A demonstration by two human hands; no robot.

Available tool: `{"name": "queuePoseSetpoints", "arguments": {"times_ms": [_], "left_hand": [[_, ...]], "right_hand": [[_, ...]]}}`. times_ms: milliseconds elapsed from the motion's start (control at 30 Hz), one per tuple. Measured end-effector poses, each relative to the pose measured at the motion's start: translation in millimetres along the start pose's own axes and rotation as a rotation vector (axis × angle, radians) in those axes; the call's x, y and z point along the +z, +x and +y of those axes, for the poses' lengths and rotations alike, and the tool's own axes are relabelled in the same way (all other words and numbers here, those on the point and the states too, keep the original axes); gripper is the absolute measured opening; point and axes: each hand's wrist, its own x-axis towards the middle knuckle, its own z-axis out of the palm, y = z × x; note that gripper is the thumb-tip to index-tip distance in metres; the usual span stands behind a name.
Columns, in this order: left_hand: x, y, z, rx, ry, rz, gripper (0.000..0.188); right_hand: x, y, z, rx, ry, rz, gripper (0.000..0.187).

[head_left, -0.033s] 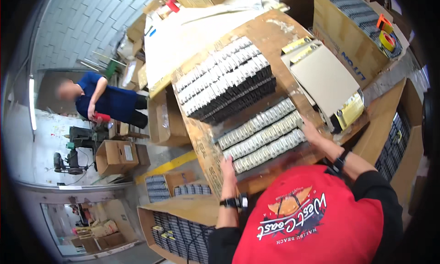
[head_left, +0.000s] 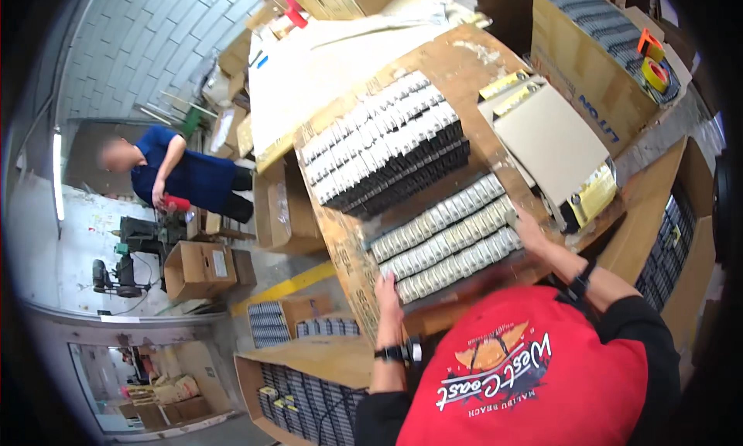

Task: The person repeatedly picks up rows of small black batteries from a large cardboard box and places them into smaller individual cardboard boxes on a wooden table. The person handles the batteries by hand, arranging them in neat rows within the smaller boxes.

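Note:
Three rows of small silvery-white, closely packed pieces (head_left: 453, 237) lie side by side on the wooden table in front of me. I cannot make out what kind of pieces they are. At the left end of the nearest rows, my left hand (head_left: 388, 297) presses with its fingers close together. My right hand (head_left: 529, 229) grips the opposite end, its fingertips on the middle and nearest rows. Parts of the fingers of both hands are hidden. Just beyond the rows stands a taller stack of similar pieces (head_left: 383, 140), white on top with dark sides.
Flat cardboard and yellow printed cartons (head_left: 553, 144) lie at the table's right. Open boxes of dark packed pieces stand at lower left (head_left: 309, 403) and right (head_left: 665, 252). A large carton (head_left: 580, 67) holds tape rolls. A person in blue (head_left: 182, 164) stands at left, holding something red.
The whole view has shifted slightly, so the table and rows sit a little lower and to the right. Both hands stay at the ends of the rows.

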Motion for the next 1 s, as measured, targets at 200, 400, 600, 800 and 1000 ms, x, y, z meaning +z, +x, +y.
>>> {"name": "queuePoseSetpoints", "arguments": {"times_ms": [200,400,600,800,1000], "left_hand": [[41,-63,159,0.256,-0.144,-0.063,0.033],[74,13,307,0.481,-0.126,-0.275,0.036],[49,150,267,0.308,-0.218,-0.293,0.037],[47,113,252,0.229,-0.531,-0.360,0.046],[69,119,253,0.224,-0.448,-0.285,0.060]], "right_hand": [[-36,-35,-174,-0.242,0.103,-0.012,0.055],[-23,87,-277,-0.413,0.134,0.030,0.043],[-5,214,-246,-0.182,-0.169,-0.112,0.060],[-6,161,-227,0.112,0.445,-0.286,0.062],[6,196,-145,-0.021,0.202,-0.164,0.047]]}}
